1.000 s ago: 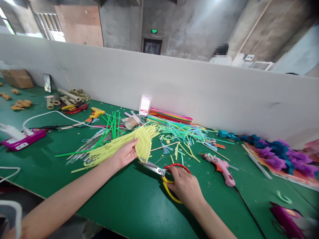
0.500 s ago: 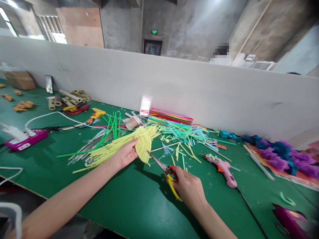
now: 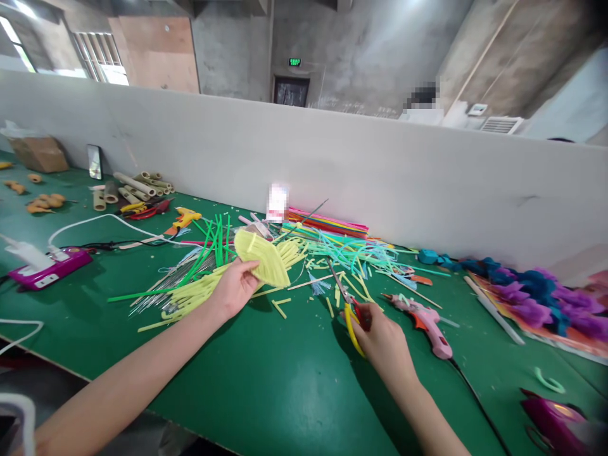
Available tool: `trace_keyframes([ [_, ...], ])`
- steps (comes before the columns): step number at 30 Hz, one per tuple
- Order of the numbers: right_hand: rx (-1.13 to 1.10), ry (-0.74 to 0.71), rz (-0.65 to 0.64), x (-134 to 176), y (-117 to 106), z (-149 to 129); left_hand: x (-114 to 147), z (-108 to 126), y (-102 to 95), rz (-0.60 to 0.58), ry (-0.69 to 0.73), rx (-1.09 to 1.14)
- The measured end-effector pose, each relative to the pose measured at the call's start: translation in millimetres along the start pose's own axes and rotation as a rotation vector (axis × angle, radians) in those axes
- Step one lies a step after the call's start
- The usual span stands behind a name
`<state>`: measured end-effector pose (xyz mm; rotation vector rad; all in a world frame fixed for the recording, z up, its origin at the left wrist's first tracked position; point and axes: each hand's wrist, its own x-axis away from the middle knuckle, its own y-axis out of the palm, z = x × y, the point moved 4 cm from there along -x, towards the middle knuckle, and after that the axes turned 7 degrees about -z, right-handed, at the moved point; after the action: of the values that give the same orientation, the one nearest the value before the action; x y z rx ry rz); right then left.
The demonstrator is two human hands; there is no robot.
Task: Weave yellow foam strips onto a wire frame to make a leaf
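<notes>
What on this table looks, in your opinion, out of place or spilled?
A pale green curl lies alone on the table at lower right, apart from the tangled pale green strips. Short yellow pieces lie loose between the left hand and right hand. Nothing looks clearly damaged.

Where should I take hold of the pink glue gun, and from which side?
Likely by the handle, coming from the near right. The pink glue gun lies with its handle nearest and its nozzle pointing away left; the right hand, holding scissors, is on its left.
</notes>
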<state>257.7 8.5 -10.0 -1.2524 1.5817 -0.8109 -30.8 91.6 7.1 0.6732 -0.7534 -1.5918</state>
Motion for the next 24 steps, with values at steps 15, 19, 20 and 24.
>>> trace_keyframes([
  [15,-1.345,0.165,-0.186,24.5,23.7,-73.1,39.7,-30.7,26.1,-0.248,-0.134,-0.263],
  [19,-1.351,0.172,-0.216,23.4,25.9,-70.2,41.5,-33.1,27.0,-0.236,-0.11,-0.257],
  [20,-1.353,0.168,-0.228,23.2,26.6,-70.5,41.7,-33.6,27.2,-0.235,-0.103,-0.257],
  [24,-1.333,0.162,-0.229,23.2,27.1,-71.6,43.3,-35.7,28.8,-0.24,-0.092,-0.253],
])
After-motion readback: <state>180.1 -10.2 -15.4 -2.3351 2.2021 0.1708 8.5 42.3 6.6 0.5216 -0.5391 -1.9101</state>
